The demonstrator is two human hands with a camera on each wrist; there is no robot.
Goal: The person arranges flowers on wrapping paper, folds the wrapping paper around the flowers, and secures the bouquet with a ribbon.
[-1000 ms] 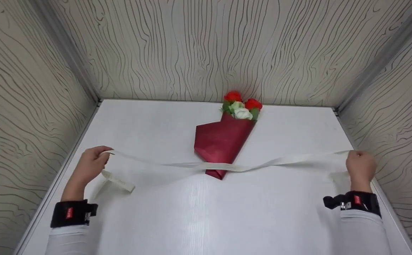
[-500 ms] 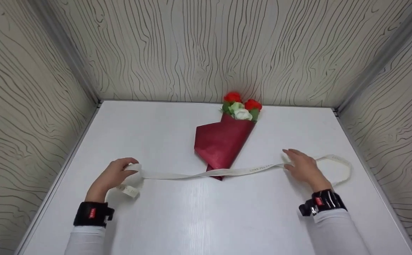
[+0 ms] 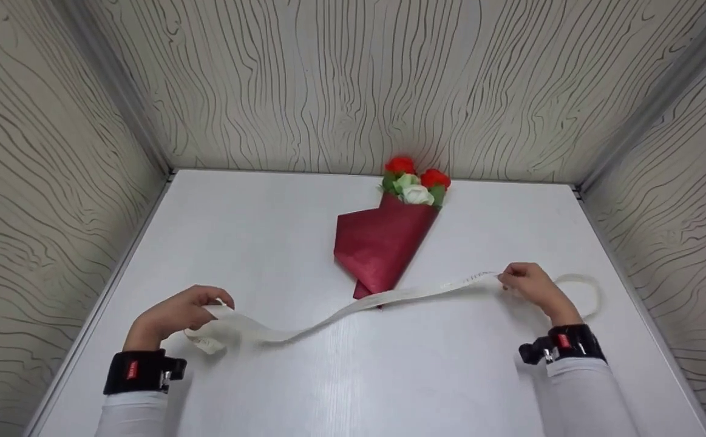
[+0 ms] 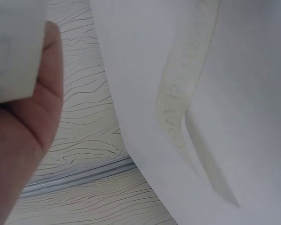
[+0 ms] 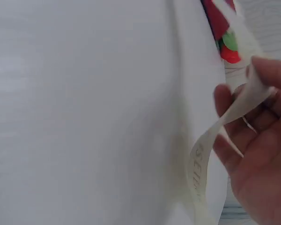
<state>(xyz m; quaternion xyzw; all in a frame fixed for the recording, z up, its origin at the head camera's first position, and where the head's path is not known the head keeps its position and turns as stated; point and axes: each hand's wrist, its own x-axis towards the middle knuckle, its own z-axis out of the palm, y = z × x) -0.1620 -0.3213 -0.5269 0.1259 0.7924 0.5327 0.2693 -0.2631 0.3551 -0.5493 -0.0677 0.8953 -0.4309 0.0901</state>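
Observation:
A cream ribbon (image 3: 389, 297) printed with lettering runs between my two hands, crossing in front of the narrow lower end of a bouquet (image 3: 383, 249). The bouquet lies on the white table in dark red wrapping, with red and white flowers at its top. On the left, my left hand (image 3: 179, 312) pinches the ribbon between thumb and fingers, and a short loose end (image 4: 210, 159) hangs from it. My right hand (image 5: 264, 136) pinches the other side between thumb and forefinger; the remaining tail (image 5: 197, 173) drops past the palm and loops behind the wrist.
The white table (image 3: 304, 388) is bordered by wood-grain patterned panels (image 3: 328, 79) at the back and both sides. Grey metal strips (image 3: 110, 91) line the panel corners. Black camera straps (image 3: 137, 371) sit on both wrists over white sleeves.
Both hands have come inward from wide apart, the right hand the most, taking a new grip nearer the bouquet. The ribbon sags on the left, and a loop trails behind the right hand.

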